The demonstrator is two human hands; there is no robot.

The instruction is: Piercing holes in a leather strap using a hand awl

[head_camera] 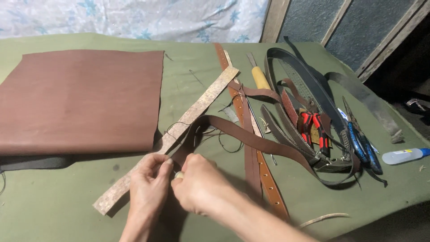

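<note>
Brown leather strap (251,141) end pinched between left hand (150,179) and right hand (199,183), both closed on it; firm grip near end, dark thread (224,143) kept untangled, advisable.

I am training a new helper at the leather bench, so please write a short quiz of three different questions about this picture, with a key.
1. True or false: the large flat brown leather sheet lies to the left of both hands.
2. Which thing lies nearest the table's right edge? A. the clear plastic bottle with a blue cap B. the yellow-handled tool C. the red-handled pliers
3. Fill in: the left hand and the right hand meet at the end of the dark brown leather ____.

Key: 1 true; 2 A; 3 strap.
</note>
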